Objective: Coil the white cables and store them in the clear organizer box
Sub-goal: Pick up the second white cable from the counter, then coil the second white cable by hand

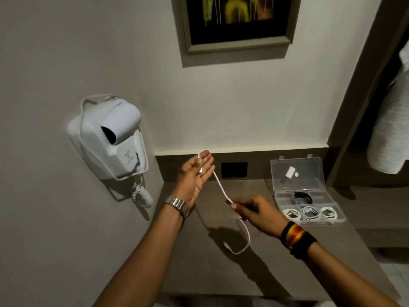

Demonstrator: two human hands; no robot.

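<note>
A white cable (221,187) runs from my left hand (195,173) down to my right hand (254,212) and hangs below it in a loop with its far plug near the brown counter (199,251). My left hand is raised, palm up, fingers extended, with the cable's plug end lying across the palm under the thumb. My right hand is blurred and pinches the cable mid-length. The clear organizer box (309,193) stands open at the right, lid leaning back. Three coiled white cables (309,212) lie in its front compartments and a black coil (303,197) lies behind them.
A white wall-mounted hair dryer (110,138) with a curly cord hangs on the left wall. A black socket plate (234,170) sits in the counter's back panel. A framed picture (239,21) hangs above. White cloth (389,129) hangs at the right.
</note>
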